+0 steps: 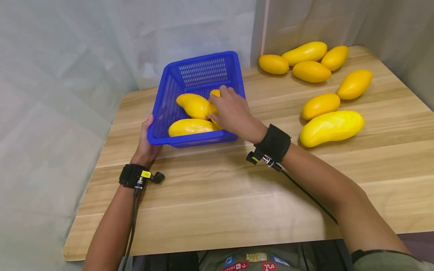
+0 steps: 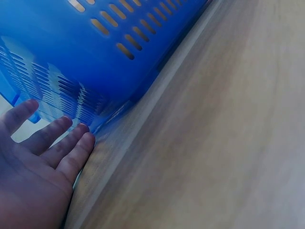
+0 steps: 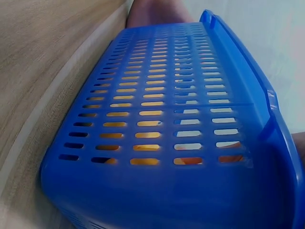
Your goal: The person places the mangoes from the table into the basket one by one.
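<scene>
Blue slotted basket [image 1: 200, 71] on table, holding yellow mangoes.
Third mango [image 1: 213, 107] under right hand [image 1: 230, 111]; left hand [image 1: 146, 145] at near-left corner.

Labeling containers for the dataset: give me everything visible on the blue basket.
The blue basket looks like glossy plastic: rectangular, with slotted walls and a solid rolled rim. It sits upright on the wooden table, near its far left edge. At least three yellow mangoes lie inside. The left hand touches its near left corner with straight fingers; the right hand reaches over the rim onto a mango.
</scene>
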